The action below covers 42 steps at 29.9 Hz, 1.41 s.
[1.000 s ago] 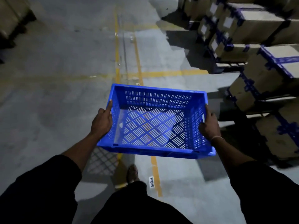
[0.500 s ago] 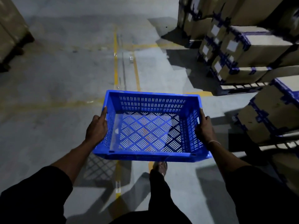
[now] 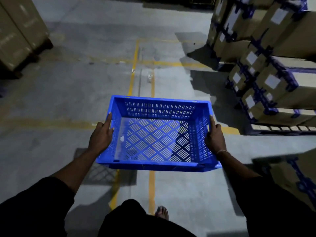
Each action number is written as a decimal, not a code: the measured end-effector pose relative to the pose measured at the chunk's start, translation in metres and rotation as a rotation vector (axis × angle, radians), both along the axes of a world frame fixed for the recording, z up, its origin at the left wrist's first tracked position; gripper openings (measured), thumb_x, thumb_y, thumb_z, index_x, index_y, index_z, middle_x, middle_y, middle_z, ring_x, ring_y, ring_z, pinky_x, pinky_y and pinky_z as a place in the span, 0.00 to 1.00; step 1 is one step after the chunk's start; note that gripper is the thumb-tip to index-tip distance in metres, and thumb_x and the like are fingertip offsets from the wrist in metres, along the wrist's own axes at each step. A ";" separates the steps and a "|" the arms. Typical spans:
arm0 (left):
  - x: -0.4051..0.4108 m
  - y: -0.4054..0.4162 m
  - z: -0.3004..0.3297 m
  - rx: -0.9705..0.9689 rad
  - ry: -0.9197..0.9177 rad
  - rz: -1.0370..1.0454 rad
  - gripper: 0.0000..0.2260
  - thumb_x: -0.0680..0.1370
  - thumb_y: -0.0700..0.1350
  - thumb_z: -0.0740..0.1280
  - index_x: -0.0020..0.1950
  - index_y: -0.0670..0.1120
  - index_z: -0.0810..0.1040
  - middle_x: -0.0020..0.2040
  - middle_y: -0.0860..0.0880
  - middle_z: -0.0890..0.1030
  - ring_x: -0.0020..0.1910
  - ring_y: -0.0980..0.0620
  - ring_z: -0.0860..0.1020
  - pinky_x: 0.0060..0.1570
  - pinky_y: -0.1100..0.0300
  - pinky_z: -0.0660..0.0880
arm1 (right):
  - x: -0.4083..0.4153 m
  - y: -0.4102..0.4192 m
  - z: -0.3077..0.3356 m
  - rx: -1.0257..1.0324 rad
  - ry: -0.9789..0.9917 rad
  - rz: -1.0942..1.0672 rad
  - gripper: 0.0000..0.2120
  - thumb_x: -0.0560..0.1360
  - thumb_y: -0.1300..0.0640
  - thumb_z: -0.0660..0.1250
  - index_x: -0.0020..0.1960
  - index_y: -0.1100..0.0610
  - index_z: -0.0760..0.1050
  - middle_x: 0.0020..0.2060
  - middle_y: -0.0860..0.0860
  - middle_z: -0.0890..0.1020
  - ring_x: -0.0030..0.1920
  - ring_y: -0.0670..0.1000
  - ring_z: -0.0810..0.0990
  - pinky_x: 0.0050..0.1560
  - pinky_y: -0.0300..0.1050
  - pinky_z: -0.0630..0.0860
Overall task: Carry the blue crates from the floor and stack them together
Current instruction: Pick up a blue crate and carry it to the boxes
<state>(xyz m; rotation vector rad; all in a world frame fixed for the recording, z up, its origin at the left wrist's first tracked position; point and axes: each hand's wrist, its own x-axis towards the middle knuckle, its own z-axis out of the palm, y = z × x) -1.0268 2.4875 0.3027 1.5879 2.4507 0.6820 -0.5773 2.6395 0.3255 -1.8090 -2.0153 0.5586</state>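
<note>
blue crate (image 3: 159, 106) btwn both hands (image 3: 100, 135)

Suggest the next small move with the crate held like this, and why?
Probably keep walking ahead along the yellow floor lines with the grip unchanged. The blue crate is empty, held off the floor, with the left hand and right hand gripping its side walls. No stack of crates is in view to set it on.
</note>
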 end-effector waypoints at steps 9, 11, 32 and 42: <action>-0.070 0.172 -0.027 0.032 -0.048 -0.014 0.31 0.81 0.42 0.62 0.82 0.55 0.54 0.48 0.40 0.71 0.40 0.35 0.76 0.39 0.45 0.75 | -0.069 0.182 -0.015 -0.024 -0.039 0.019 0.39 0.77 0.64 0.61 0.81 0.45 0.48 0.58 0.61 0.71 0.46 0.64 0.78 0.44 0.51 0.74; -0.093 0.220 -0.034 0.025 -0.060 -0.017 0.31 0.82 0.42 0.62 0.82 0.55 0.54 0.48 0.40 0.71 0.40 0.35 0.76 0.40 0.45 0.76 | -0.090 0.227 -0.022 -0.029 -0.043 0.020 0.39 0.77 0.63 0.63 0.81 0.44 0.48 0.57 0.60 0.71 0.46 0.63 0.78 0.45 0.54 0.76; -0.246 0.681 -0.035 -0.027 -0.035 -0.085 0.34 0.80 0.42 0.62 0.82 0.56 0.51 0.51 0.39 0.71 0.42 0.34 0.76 0.42 0.45 0.75 | -0.237 0.666 -0.043 -0.002 -0.023 -0.020 0.38 0.75 0.68 0.61 0.82 0.51 0.52 0.59 0.64 0.71 0.48 0.66 0.77 0.45 0.50 0.71; -0.273 0.885 -0.047 -0.017 0.014 -0.067 0.33 0.80 0.38 0.62 0.82 0.48 0.53 0.49 0.37 0.71 0.40 0.34 0.75 0.41 0.46 0.73 | -0.278 0.895 -0.058 -0.125 0.050 0.007 0.41 0.75 0.67 0.62 0.82 0.48 0.48 0.62 0.62 0.69 0.51 0.65 0.77 0.47 0.52 0.73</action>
